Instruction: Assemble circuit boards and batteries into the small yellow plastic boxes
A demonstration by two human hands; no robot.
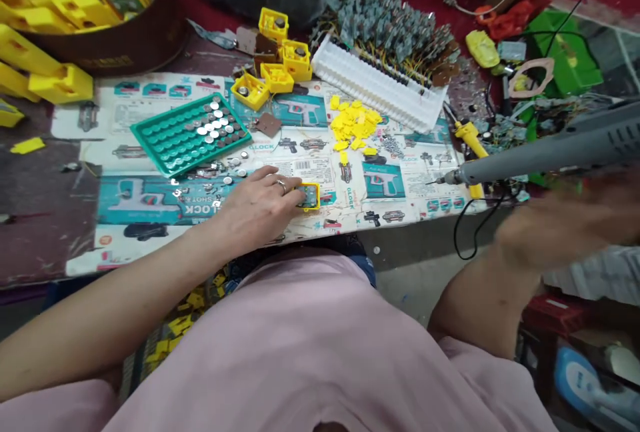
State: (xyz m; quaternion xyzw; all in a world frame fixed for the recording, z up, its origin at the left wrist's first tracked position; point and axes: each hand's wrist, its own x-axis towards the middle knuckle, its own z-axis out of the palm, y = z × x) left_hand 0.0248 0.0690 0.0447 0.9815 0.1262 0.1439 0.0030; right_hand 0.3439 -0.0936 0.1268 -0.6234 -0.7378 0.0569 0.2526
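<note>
Head view: left hand [260, 202] fingers pinch a yellow case [309, 196] on the printed-paper table [150, 199]; right hand [565, 219] blurred, grip unclear.

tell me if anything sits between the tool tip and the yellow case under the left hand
Nothing visible does: between the tool tip and the yellow case under the left hand lies only flat printed paper.

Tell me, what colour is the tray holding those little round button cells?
Green: the tray shows clearly in the head view, above the left hand.
</note>
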